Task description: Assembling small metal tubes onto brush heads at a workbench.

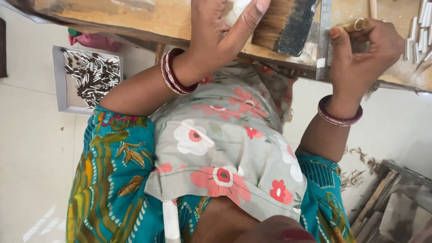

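At top centre, the left hand presses a bundle of tan bristles onto the wooden workbench, fingers together over its pale end. At upper right, the right hand pinches a small brass ferrule. A tray of metal ferrules sits at upper left.

Wooden bench set across top of frame. Bristle bundle laid on bench, top centre, between left hand and right hand. Metal strip seen just right of bundle. Small rods scattered on bench, upper right. Tray placed on floor, upper left, holding ferrules. Wood scraps piled lower right.
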